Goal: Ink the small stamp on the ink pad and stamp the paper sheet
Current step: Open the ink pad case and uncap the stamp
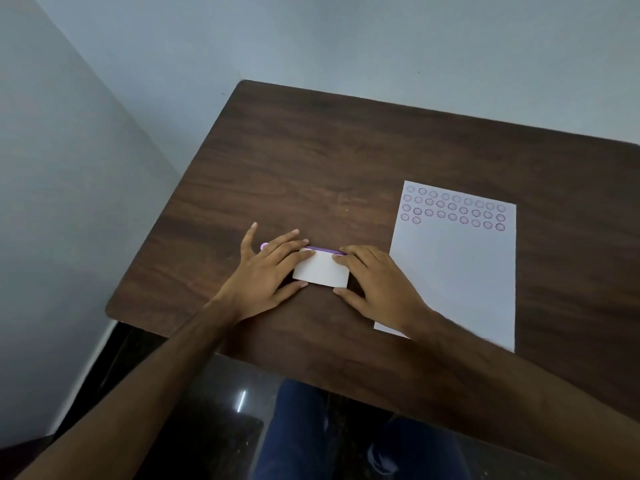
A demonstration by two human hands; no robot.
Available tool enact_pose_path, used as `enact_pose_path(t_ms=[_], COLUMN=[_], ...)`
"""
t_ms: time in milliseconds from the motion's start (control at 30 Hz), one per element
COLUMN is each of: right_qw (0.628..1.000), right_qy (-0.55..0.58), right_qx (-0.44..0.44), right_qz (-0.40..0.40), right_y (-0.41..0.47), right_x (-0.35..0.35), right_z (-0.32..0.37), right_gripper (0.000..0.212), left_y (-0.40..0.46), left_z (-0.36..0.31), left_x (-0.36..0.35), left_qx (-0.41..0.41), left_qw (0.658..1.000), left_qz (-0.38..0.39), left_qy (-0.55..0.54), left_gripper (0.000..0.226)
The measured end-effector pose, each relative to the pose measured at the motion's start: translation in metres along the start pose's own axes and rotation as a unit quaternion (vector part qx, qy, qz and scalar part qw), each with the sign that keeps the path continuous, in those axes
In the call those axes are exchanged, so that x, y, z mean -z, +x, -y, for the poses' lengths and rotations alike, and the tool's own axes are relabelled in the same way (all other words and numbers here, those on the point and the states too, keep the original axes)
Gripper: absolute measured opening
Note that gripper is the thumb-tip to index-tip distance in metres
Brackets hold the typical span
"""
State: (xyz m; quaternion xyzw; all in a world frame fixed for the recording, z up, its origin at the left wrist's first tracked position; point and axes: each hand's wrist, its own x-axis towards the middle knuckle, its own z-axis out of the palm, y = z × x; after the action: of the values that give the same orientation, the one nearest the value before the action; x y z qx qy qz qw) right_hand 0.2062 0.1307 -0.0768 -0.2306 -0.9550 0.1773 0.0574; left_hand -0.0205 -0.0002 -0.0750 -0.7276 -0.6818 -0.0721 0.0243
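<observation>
Right now I have both hands on the ink pad, a flat white case with a purple edge along its far side, lying near the front edge of the table, just left of the paper sheet. My left hand lies flat with fingers spread over the case's left end; my right hand pinches its right end, fingers on top, thumb at the near corner. It looks light, stiff and smooth, likely to slide, so I'd hold it by the short ends. I can't tell whether the lid is shut. A purple knob peeks past my left fingers, perhaps the small stamp; my right forearm covers the sheet's near corner
</observation>
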Motion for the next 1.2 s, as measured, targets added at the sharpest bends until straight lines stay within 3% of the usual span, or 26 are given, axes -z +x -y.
enact_pose_path(t_ms=[233, 400, 700, 967, 1200], right_qw=[0.998, 0.995, 0.989, 0.993, 0.993], right_qy=[-0.02, -0.006, -0.038, -0.053, -0.082], right_qx=[0.058, 0.089, 0.117, 0.082, 0.081], right_qz=[-0.014, -0.045, -0.079, -0.072, -0.018], right_y=[-0.014, -0.024, -0.059, -0.095, -0.088], right_x=[-0.006, -0.012, -0.017, -0.024, -0.007], right_z=[-0.001, 0.001, 0.026, 0.049, 0.055], right_gripper=[0.056, 0.056, 0.051, 0.051, 0.039], left_y=[-0.019, -0.03, -0.059, -0.081, -0.081], left_z=[0.0, -0.001, -0.021, -0.038, -0.035], left_x=[-0.016, -0.021, -0.012, -0.008, -0.012], left_qx=[-0.071, -0.104, -0.138, -0.124, -0.075], left_qw=[0.992, 0.985, 0.981, 0.977, 0.976], left_qz=[-0.09, -0.132, -0.138, -0.093, -0.096], left_qy=[0.05, 0.029, 0.014, -0.144, -0.182], left_gripper=[0.05, 0.048, 0.048, 0.047, 0.072])
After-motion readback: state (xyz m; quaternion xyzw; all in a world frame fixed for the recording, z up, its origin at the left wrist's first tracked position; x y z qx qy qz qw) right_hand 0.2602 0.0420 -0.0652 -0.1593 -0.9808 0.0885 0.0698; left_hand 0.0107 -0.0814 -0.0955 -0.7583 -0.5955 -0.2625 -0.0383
